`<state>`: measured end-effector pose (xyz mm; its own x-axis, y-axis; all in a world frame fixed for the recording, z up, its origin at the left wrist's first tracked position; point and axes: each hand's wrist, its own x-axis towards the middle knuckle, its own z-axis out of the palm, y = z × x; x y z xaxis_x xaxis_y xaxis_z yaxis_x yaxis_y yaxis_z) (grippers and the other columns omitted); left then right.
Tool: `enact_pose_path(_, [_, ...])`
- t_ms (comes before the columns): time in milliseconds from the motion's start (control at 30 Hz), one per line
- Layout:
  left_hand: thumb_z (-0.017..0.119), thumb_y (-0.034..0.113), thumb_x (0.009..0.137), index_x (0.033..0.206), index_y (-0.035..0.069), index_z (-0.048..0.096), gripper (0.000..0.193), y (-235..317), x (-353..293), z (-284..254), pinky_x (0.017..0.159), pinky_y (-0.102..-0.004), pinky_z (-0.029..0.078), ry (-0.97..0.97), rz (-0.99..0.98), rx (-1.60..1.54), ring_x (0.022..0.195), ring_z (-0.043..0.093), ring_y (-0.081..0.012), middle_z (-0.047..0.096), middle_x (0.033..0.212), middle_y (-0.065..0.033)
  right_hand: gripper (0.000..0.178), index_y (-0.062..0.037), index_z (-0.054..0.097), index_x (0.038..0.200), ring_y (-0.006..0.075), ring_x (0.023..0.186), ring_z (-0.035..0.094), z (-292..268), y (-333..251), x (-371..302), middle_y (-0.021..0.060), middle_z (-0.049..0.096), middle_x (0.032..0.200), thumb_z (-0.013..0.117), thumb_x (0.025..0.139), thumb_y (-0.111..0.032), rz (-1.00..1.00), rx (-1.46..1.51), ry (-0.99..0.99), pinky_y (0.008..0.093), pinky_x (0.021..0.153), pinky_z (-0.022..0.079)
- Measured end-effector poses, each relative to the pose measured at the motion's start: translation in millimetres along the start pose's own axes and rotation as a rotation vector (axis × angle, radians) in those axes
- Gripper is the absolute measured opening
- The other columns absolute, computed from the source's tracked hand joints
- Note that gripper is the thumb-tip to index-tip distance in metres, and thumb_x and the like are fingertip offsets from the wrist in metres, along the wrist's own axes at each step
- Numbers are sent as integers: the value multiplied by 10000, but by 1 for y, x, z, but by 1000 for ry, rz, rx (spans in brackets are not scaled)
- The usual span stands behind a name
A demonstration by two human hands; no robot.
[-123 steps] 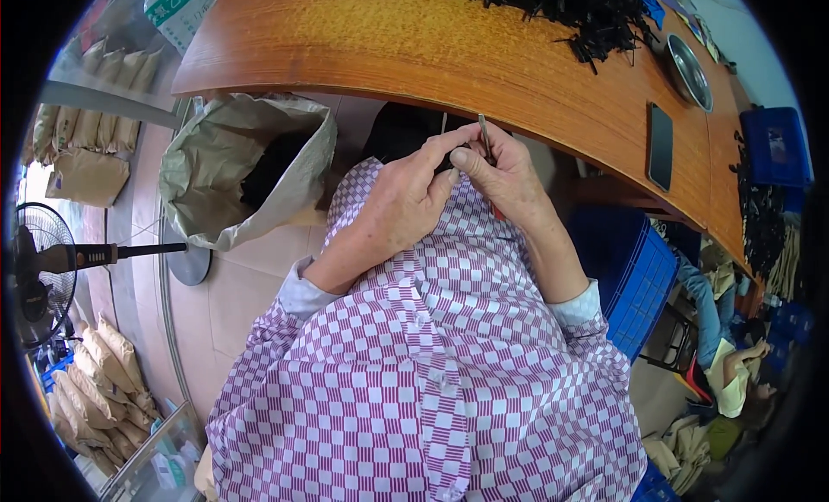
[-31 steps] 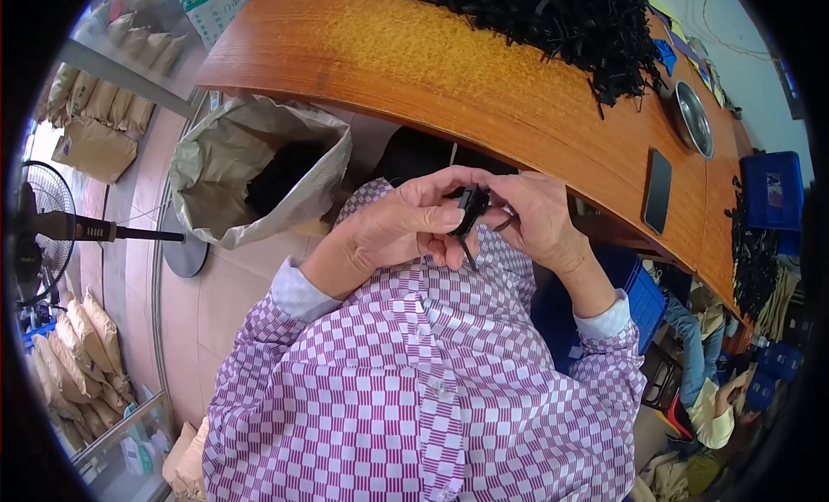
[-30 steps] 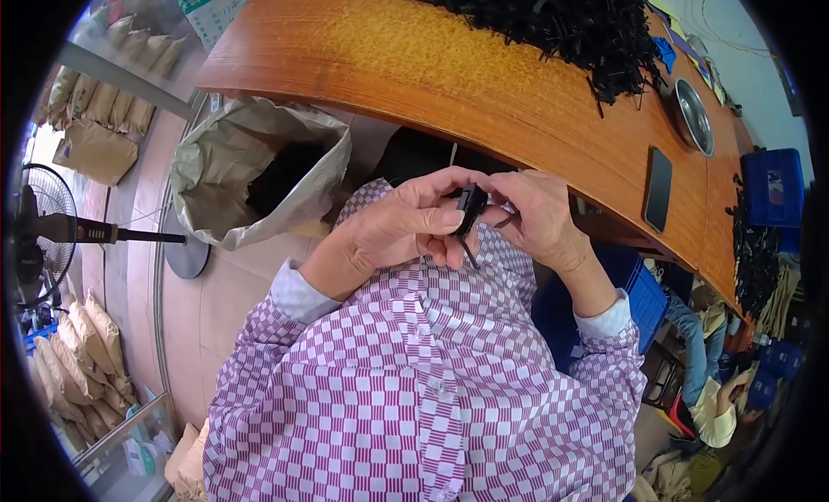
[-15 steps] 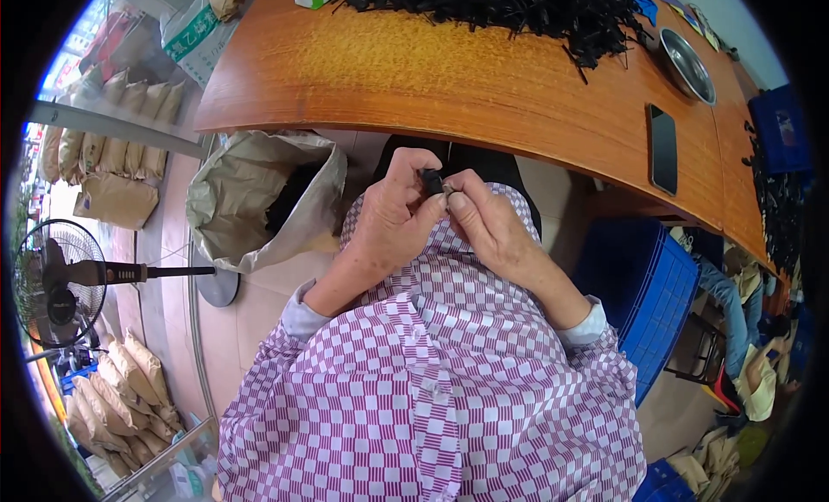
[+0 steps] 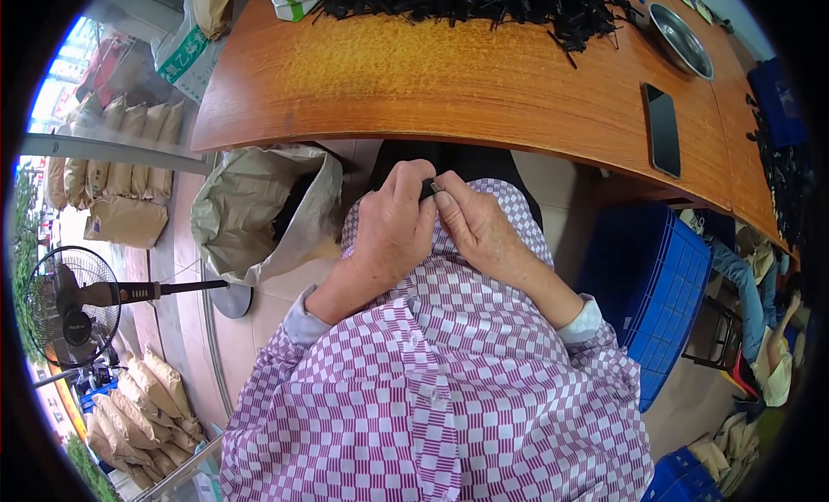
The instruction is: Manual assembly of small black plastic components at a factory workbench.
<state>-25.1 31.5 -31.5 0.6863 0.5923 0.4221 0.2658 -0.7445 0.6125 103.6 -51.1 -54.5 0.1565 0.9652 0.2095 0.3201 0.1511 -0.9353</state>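
Observation:
Above my lap, my left hand (image 5: 393, 230) is closed around a small black piece (image 5: 427, 188), of which only a bit shows between the fingers. Close against it, my right hand (image 5: 485, 226) pinches thumb to forefinger at the end of that piece. Something small and greyish shows at the right fingertips, too small to name. Across the far side of the wooden table (image 5: 414, 79) lies a heap of thin black pieces (image 5: 553, 6). An open sack (image 5: 237, 221) with black contents stands on the floor to the left of my hands.
A phone (image 5: 661, 131) and a metal bowl (image 5: 680, 41) rest on the table's right side. Below stands a blue crate (image 5: 665, 299). At left are a fan (image 5: 76, 308) and stacked paper sacks (image 5: 138, 416). Another person's jeans-clad leg (image 5: 738, 277) shows at far right.
Both hands have turned slightly, and the left fingers now cover more of the black piece. The whole view has shifted a little, with the table edge sitting lower.

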Motion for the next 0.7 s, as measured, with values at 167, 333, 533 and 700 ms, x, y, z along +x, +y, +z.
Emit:
enact_pose_path(167, [606, 2, 807, 1085, 47, 458, 318, -5, 1, 2, 530, -339, 462, -20, 42, 22, 624, 578, -230, 551, 834, -148, 158, -30, 478, 1029, 335, 566, 567, 5, 4, -1, 196, 494, 639, 443, 996, -181, 20, 66, 46, 386, 503, 414])
enact_pose_path(333, [558, -15, 868, 1085, 46, 477, 240, -5, 6, -9, 520, -263, 429, 56, -343, -647, 616, 562, -123, 595, 890, -50, 178, -33, 503, 1003, 80, 534, 469, 2, 0, 8, 24, 539, 685, 440, 1011, -200, 105, 195, 67, 227, 486, 371])
enact_pose_path(533, [473, 99, 968, 1257, 64, 464, 291, -12, -3, -19, 576, -211, 423, 72, -656, -1509, 647, 553, -113, 589, 992, -60, 165, -22, 523, 1025, 35, 509, 427, 0, -6, 13, 27, 579, 757, 535, 972, -178, 180, 520, 80, 166, 440, 328])
enact_pose_path(700, [472, 120, 976, 1337, 74, 429, 366, -21, -6, -23, 539, -203, 406, -94, -646, -1529, 628, 543, -100, 590, 997, -72, 195, -20, 532, 1028, 32, 501, 420, -1, -12, 17, 15, 568, 750, 593, 943, -185, 243, 601, 67, 160, 427, 308])
